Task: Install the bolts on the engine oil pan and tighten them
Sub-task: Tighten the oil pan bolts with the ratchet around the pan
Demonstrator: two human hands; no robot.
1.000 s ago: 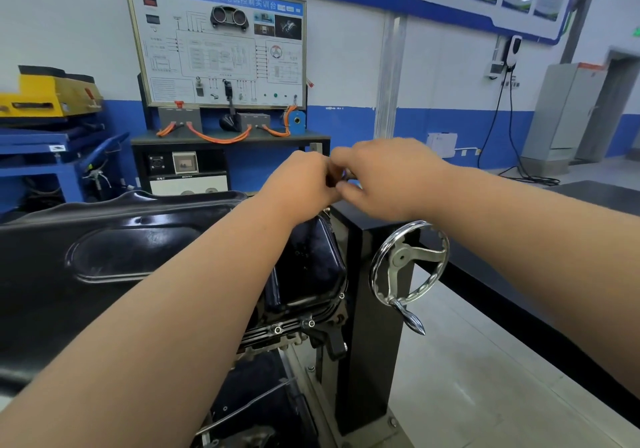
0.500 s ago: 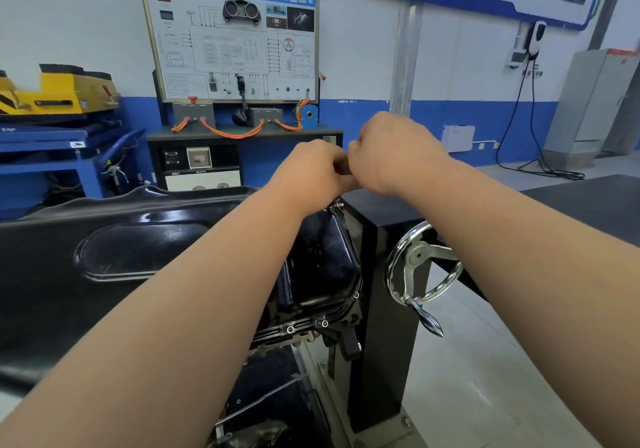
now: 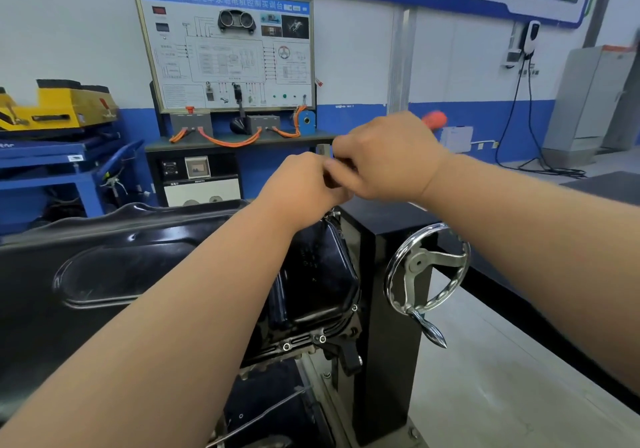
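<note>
Left hand (image 3: 304, 184) and right hand (image 3: 384, 156) touch, both curled — can't tell what we're pinching. Bolts (image 3: 286, 346) look small, slick — we'd pinch the head, oil pan (image 3: 318, 274) right below.

**A:** where's everything sitting?

**B:** oil pan (image 3: 318, 274) dead centre, handwheel (image 3: 427, 271) just right of it on the stand column (image 3: 384, 309). left hand (image 3: 304, 184) and right hand (image 3: 384, 156) touch above the pan's far end. bolts (image 3: 286, 346) sit in its lower rim. training board (image 3: 225, 45) is behind, upper left.

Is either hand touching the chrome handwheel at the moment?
No, the left hand and right hand meet above the oil pan, clear of the handwheel.
</note>
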